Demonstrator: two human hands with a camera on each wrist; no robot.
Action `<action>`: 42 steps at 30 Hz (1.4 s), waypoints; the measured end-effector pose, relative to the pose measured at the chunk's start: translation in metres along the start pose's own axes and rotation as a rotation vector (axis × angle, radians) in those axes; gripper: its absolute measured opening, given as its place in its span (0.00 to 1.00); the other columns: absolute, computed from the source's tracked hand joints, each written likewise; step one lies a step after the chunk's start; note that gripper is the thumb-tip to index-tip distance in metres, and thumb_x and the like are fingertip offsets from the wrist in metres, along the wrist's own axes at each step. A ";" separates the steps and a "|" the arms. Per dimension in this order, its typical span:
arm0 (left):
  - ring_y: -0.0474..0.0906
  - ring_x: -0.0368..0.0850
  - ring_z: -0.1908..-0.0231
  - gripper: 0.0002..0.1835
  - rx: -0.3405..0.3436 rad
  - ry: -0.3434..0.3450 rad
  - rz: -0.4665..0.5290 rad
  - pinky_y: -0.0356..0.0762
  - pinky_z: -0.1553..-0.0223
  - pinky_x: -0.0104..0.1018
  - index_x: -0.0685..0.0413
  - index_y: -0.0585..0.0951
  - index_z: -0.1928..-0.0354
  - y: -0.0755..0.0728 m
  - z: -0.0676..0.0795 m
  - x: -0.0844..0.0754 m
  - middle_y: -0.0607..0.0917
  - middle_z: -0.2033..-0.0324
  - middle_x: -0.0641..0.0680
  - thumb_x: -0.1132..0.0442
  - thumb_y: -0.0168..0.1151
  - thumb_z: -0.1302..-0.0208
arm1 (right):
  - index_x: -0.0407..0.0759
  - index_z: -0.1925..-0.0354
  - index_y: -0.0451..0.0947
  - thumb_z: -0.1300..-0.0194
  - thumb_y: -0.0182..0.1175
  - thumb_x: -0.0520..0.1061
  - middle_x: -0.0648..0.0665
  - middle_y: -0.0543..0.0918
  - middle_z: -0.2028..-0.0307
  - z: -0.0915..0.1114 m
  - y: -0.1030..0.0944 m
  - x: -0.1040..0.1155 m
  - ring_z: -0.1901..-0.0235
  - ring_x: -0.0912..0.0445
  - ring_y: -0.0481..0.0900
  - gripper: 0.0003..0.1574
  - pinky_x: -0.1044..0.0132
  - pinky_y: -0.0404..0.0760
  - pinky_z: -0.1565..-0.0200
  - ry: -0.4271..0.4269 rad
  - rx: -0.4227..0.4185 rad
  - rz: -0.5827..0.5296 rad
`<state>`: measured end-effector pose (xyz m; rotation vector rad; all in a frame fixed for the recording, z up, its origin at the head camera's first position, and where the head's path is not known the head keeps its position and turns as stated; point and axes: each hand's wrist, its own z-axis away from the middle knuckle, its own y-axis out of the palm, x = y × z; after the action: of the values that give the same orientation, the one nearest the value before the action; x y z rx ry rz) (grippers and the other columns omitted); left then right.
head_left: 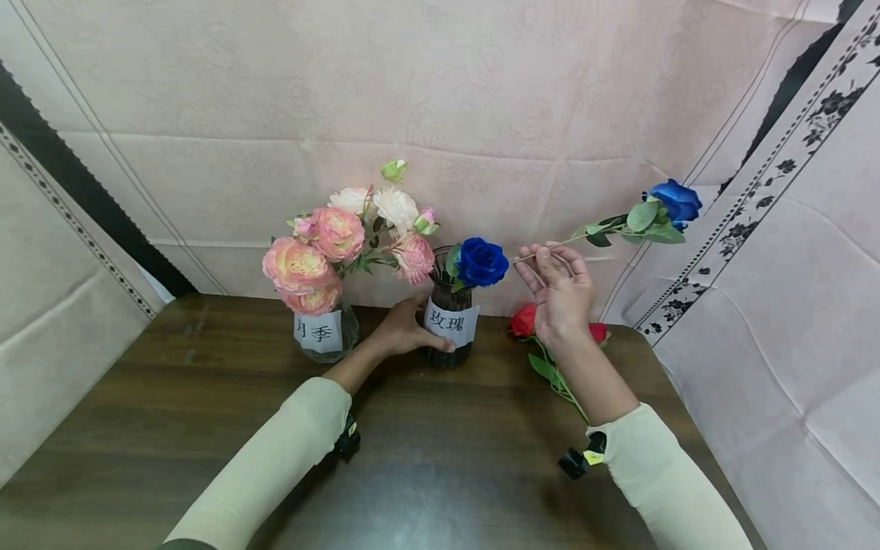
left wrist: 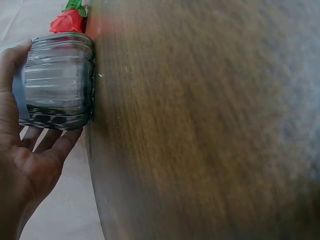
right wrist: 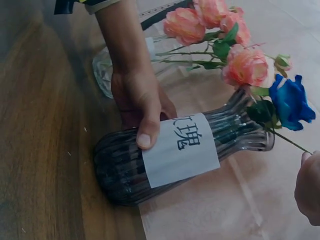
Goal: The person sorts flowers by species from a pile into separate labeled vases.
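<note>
My left hand [head_left: 406, 330] grips the lower side of a dark ribbed glass vase [right wrist: 120, 167] with a white paper label [head_left: 450, 322]; its thumb lies across the front. One blue rose [head_left: 483, 262] stands in that vase, its bloom leaning right over the rim. To the right, above the table, my right hand [head_left: 565, 296] pinches the stem of a second blue rose [head_left: 677, 202]. That bloom points up and right, away from the vase, and the stem's bare end is towards the vase. The right wrist view shows the stem's end beside the rose in the vase.
A clear glass vase [head_left: 349, 328], also labelled, holds pink and white flowers [head_left: 340, 233] just left of the dark vase. Red roses [head_left: 524, 321] lie on the brown wooden table [head_left: 440, 451] behind and under my right forearm. A pale cloth backdrop [head_left: 440, 92] hangs behind the table.
</note>
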<state>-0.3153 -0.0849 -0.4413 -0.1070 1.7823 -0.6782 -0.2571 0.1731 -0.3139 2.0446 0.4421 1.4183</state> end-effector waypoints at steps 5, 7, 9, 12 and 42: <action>0.85 0.56 0.36 0.49 0.000 0.008 0.006 0.81 0.28 0.60 0.46 0.78 0.24 0.000 0.000 0.000 0.89 0.37 0.55 0.53 0.93 0.48 | 0.44 0.53 0.84 0.22 0.68 0.34 0.47 0.95 0.62 0.003 0.008 -0.010 0.59 0.53 0.96 0.06 0.57 0.96 0.49 0.007 0.021 0.070; 0.85 0.56 0.36 0.49 0.000 0.014 0.006 0.81 0.29 0.59 0.46 0.78 0.25 0.000 0.000 0.000 0.89 0.37 0.55 0.54 0.93 0.49 | 0.43 0.53 0.85 0.22 0.69 0.34 0.47 0.95 0.62 0.004 0.011 -0.014 0.60 0.53 0.96 0.05 0.58 0.96 0.51 0.015 0.024 0.085; 0.85 0.56 0.37 0.49 -0.002 0.017 0.007 0.82 0.30 0.59 0.45 0.78 0.25 -0.001 0.000 0.000 0.90 0.38 0.55 0.55 0.93 0.49 | 0.44 0.55 0.85 0.22 0.70 0.34 0.48 0.95 0.62 0.005 0.013 -0.020 0.61 0.56 0.96 0.05 0.61 0.96 0.53 0.021 0.019 0.115; 0.85 0.55 0.38 0.49 -0.003 0.016 0.009 0.82 0.31 0.59 0.44 0.78 0.25 -0.001 0.001 -0.001 0.89 0.39 0.55 0.55 0.93 0.49 | 0.46 0.58 0.85 0.22 0.70 0.34 0.50 0.95 0.60 0.007 0.016 -0.027 0.59 0.59 0.95 0.07 0.64 0.95 0.54 0.015 0.013 0.167; 0.85 0.56 0.36 0.51 -0.011 0.023 0.026 0.81 0.28 0.60 0.44 0.77 0.23 0.000 0.000 0.001 0.89 0.36 0.55 0.55 0.93 0.49 | 0.41 0.31 0.87 0.09 0.51 0.43 0.32 0.94 0.49 0.034 0.001 -0.051 0.51 0.37 0.96 0.23 0.46 0.93 0.42 -0.143 0.161 0.865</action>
<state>-0.3152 -0.0853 -0.4419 -0.0838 1.8066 -0.6533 -0.2451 0.1327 -0.3583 2.5939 -0.4761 1.7050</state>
